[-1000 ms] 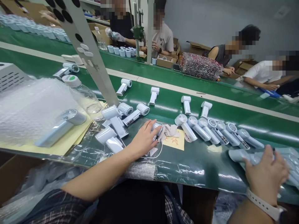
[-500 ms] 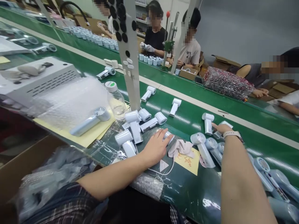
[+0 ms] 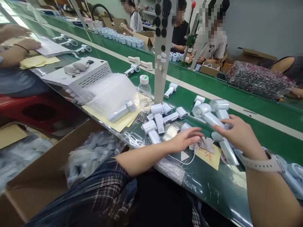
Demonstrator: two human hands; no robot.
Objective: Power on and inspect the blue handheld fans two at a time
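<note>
My right hand (image 3: 239, 135) has come back from the conveyor with two white handheld fans (image 3: 213, 114), fingers curled around their handles, heads pointing left; half a second ago it was only reaching for them on the belt. My left hand (image 3: 186, 140) stays flat, fingers loosely spread, on a fan (image 3: 185, 127) and the cloth (image 3: 204, 143) by the yellow note (image 3: 209, 156) (its cable trails below). More fans (image 3: 158, 121) lie just left, near the water bottle (image 3: 144, 94).
</note>
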